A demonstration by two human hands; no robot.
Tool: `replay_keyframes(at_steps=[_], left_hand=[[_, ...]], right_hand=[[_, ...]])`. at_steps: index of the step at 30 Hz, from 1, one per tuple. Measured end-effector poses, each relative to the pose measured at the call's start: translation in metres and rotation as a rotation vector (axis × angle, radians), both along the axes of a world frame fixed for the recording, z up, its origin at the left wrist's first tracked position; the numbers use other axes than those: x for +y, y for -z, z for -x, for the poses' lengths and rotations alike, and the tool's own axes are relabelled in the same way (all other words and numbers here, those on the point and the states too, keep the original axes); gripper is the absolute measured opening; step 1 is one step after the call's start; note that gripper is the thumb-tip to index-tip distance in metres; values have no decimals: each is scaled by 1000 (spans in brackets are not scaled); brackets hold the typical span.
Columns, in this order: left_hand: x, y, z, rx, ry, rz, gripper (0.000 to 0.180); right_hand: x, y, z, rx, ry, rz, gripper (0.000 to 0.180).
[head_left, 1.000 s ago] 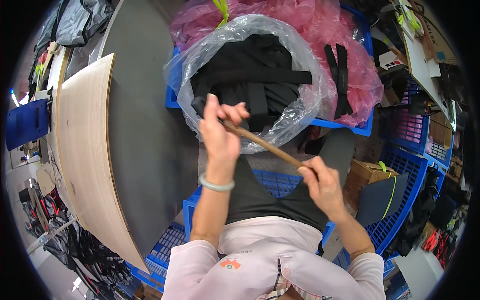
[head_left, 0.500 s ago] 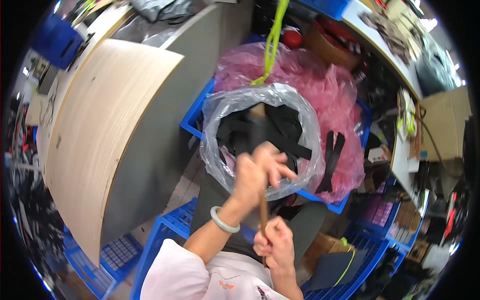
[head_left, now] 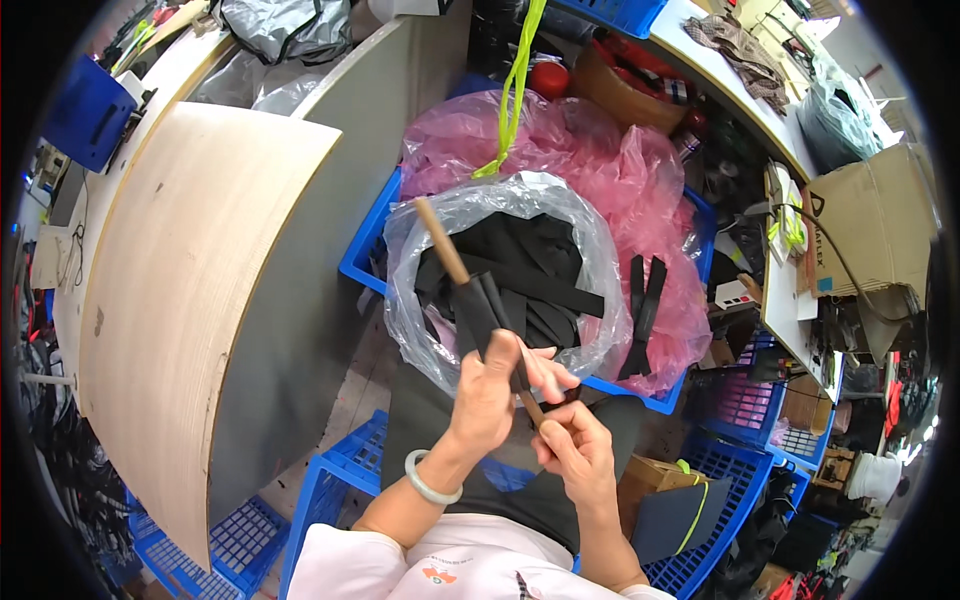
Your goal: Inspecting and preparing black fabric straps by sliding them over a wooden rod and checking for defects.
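Bag (head_left: pixel 402 270) w/ blk strips (head_left: pixel 555 290), held stick (head_left: pixel 443 240)

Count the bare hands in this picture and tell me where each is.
2: the left hand is at the black fabric on the wooden stick; the right hand grips the stick's lower end. No others show.

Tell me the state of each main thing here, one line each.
Wooden stick, held slanting, upper end bare
Black fabric, covering the stick's middle
Left hand, at the black fabric, fingers partly extended
Right hand, fingers closed on the stick's lower end
Clear bag, open, black strips inside
Pink plastic, crumpled
Two loose strips, lying on the pink plastic
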State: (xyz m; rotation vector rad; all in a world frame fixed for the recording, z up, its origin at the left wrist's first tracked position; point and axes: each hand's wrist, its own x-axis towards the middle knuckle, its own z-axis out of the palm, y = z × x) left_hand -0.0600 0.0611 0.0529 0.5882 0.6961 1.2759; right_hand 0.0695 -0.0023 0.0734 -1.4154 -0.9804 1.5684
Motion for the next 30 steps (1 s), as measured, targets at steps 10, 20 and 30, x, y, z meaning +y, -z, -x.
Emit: replay_keyframes(at_steps=[10,20,30], left_hand=[[19,7,-3,-35,-354,110,30],[29,51,1,-89,-352,156,13],[79,79,59,-509,-312,371,22]], right_hand=[[-17,25,-11,590,46,358,16],[-14,50,-21,575,94,343,17],[112,87,-116,-1026,-141,-507,21]])
